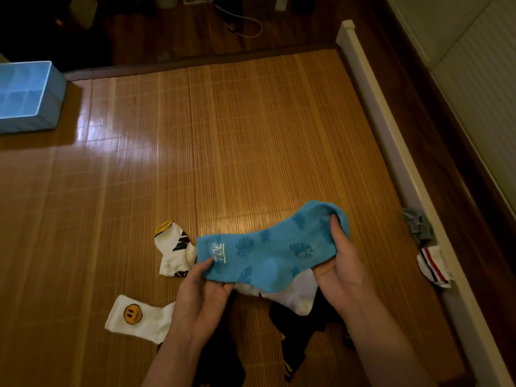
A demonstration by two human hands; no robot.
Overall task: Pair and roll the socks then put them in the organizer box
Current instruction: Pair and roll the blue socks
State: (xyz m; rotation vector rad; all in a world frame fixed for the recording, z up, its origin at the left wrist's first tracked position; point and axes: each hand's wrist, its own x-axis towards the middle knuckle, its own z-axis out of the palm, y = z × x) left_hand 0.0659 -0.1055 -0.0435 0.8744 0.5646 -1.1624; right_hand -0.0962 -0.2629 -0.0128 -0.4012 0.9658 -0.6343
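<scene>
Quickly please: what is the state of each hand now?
Left hand: closed on the cuff end of the blue leaf-patterned sock.
Right hand: closed on its toe end.

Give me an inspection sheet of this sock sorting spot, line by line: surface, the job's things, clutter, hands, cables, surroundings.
Surface: glossy bamboo mat, bare in the middle.
Job's things: blue leaf-print sock held flat above the mat; blue organizer box at far left, its visible compartments look empty; smiley sock, white sock with yellow toe, striped sock and grey sock lie loose; dark socks and a white sock under the hands.
Clutter: nothing seen.
Hands: left hand pinches the cuff end; right hand grips the toe end.
Cables: white cable on the wooden floor beyond the mat.
Surroundings: white bed rail at right.
</scene>
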